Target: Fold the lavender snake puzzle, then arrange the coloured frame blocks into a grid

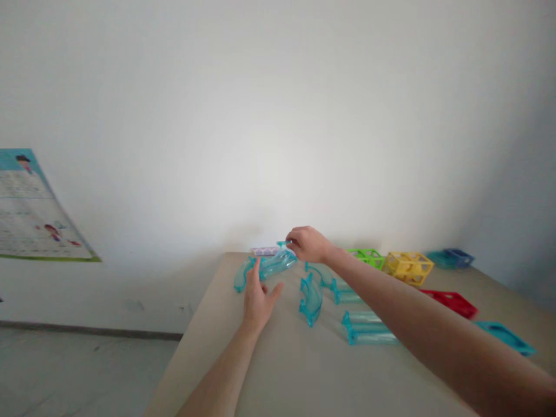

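Near the far left corner of the table, my left hand (258,301) has its thumb and forefinger spread. The forefinger reaches up to where a curved clear teal track piece (241,275) meets another clear teal track piece (278,264); whether it presses on them I cannot tell. Just beyond, my right hand (307,243) is closed, fingertips pinching a small teal piece (284,243) above that second piece. How the small piece meets the track is partly hidden by the fingers. A separate curved teal track piece (311,300) lies to the right of my left hand.
More teal pieces, including a straight track piece (369,328), lie under my right forearm. Further right are a green frame block (367,258), a yellow frame block (409,266), a red piece (449,302) and a blue piece (506,336). A wall (278,127) stands behind the table.
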`<action>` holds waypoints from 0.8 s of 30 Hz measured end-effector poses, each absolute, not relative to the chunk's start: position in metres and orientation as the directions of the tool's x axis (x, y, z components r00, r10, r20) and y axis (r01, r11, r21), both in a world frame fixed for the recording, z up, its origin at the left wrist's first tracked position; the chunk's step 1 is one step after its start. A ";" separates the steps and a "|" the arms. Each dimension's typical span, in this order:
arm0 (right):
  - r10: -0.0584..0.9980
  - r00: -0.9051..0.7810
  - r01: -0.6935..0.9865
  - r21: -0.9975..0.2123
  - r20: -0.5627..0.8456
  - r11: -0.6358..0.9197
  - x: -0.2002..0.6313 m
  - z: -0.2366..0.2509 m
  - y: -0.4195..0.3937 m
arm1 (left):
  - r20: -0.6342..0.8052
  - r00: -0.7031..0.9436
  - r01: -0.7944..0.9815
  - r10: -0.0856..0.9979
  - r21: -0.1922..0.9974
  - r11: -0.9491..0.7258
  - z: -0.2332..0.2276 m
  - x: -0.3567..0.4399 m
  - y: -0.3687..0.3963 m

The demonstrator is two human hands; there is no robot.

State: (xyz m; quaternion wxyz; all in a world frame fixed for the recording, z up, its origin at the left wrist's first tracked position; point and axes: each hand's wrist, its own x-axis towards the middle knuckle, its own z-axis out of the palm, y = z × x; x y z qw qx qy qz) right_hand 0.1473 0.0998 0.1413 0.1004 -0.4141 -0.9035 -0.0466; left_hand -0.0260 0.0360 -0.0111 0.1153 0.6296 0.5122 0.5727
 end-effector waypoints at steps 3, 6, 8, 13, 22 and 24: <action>0.687 -0.705 0.690 -0.054 0.176 0.722 0.129 0.147 0.083 | 0.634 -0.221 0.525 0.741 0.718 -0.457 -0.011 -0.026 0.037; 0.753 -0.646 0.746 -0.105 0.126 0.658 0.128 0.145 0.088 | 0.636 -0.224 0.559 0.738 0.704 -0.437 -0.011 -0.027 0.039; 0.851 -0.519 0.844 -0.111 0.079 0.525 0.140 0.139 0.100 | 0.631 -0.217 0.561 0.745 0.705 -0.433 -0.010 -0.028 0.039; 0.978 -0.165 0.986 -0.050 -0.129 0.160 0.178 0.104 0.117 | 0.577 -0.192 0.493 0.794 0.756 -0.430 -0.007 -0.026 0.037; 0.998 0.043 0.992 -0.121 0.040 -0.038 0.177 0.118 0.110 | 0.362 -0.260 0.184 0.895 0.929 -0.322 -0.013 -0.023 0.039; 0.987 0.054 0.987 -0.159 0.149 -0.030 0.171 0.131 0.092 | 0.311 -0.302 0.094 0.901 0.951 -0.296 -0.013 -0.022 0.040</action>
